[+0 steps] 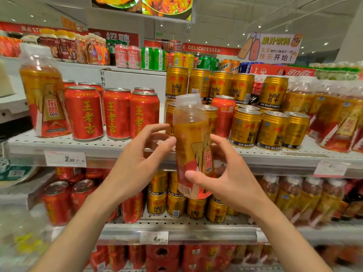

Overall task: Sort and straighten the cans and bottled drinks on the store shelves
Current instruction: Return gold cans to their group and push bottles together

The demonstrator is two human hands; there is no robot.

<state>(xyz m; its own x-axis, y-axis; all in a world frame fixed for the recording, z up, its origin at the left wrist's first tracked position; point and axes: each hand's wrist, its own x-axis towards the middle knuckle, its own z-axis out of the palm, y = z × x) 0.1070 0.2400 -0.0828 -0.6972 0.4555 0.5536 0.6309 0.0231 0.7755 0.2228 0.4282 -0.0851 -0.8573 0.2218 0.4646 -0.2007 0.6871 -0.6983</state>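
One bottle [193, 148] of amber drink is off the shelf and in the air between the two hands, so the sorting looks only partly done. It hangs in front of the gold cans [269, 128] on the middle shelf [78, 143], while its likely mates, judging by the matching label, stand in a crowd well out beyond the right hand's [225, 173] knuckles, at the shelf's right end [337, 122]; one more such bottle [44, 97] stands alone far off past the left hand [135, 161], beside the red cans [84, 112]. Those red cans stand upright in rows, labels forward. The right hand's thumb [193, 176] presses the bottle's lower front and its fingers curl round behind, gripping it. The left hand's fingers [155, 128] are spread and relaxed, fingertips at the bottle's left flank near its shoulder; whether they touch it I cannot tell. The bottle tilts slightly, cap end leaning left.
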